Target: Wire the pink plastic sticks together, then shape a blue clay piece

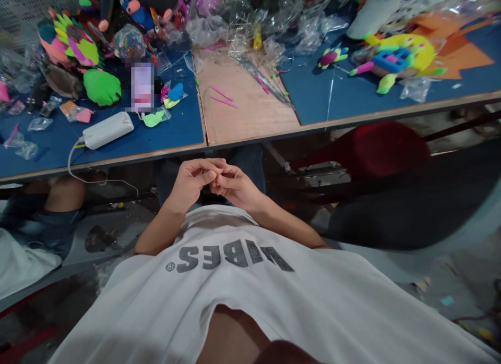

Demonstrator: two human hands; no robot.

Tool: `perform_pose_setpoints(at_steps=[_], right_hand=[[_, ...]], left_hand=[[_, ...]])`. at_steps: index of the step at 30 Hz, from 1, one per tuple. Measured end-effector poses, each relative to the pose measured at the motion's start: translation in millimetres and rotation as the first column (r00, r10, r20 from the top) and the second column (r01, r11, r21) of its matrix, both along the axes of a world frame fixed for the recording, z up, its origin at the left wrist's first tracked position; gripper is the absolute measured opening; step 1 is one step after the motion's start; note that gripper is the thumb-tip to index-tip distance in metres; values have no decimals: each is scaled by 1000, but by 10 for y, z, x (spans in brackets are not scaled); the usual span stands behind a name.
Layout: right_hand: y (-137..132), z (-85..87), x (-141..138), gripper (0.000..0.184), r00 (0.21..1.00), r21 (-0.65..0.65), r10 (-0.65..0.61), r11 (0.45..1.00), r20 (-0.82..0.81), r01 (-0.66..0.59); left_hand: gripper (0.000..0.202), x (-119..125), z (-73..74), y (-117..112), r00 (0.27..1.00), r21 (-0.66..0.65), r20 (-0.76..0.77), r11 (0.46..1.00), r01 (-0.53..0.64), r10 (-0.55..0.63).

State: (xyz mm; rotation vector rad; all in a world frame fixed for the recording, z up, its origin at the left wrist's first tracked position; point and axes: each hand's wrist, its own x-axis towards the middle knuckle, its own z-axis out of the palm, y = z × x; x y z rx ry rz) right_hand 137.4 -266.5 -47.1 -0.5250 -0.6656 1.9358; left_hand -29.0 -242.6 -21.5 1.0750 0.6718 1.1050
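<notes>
My left hand [191, 182] and my right hand [237, 186] meet in front of my lap, just below the table's front edge. Their fingers are closed and pressed together, thumb tips nearly touching. Whatever they pinch, if anything, is hidden or too small to name. Beyond them on the table lie thin pink sticks [224, 99]. To the left are a white power bank [108, 130] with a cable, a phone [142, 86] standing upright, and a green clay lump [102, 87].
Clear plastic bags [242, 25] heap along the back. Colourful clay figures stand at left, and a yellow clay figure [415, 53] lies at right by orange sheets [469, 51]. A red stool [391, 147] is under the table. Another person's leg [64, 194] shows at left.
</notes>
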Motion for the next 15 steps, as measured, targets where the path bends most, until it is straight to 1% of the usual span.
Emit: perform_pose_setpoints(at_steps=[4,6,8,11,13,15], right_hand=[[-3,-1,-24,44,999,-4,-30,1000,25,30],[-12,-14,-47,44,995,-2,-77,997,58,77],[-24,-29,-65,45,984,14,-151,989,98,150],[-47,-48,-70,43,953,77,-262,965,155,253],[-61,-59,-59,43,939,127,-282,957,195,261],[-70,-69,-45,45,935,167,-275,956,225,241]], left_hand=[[34,-23,-24,70,994,-37,20,993,108,-107],[35,-16,-60,74,994,-44,16,993,107,-107],[32,-13,-98,67,998,-11,-15,998,57,-57],[25,-23,-139,56,996,86,-77,996,-31,38],[20,-35,-150,51,987,168,-112,981,-96,116],[17,-46,-144,44,972,263,-130,952,-154,194]])
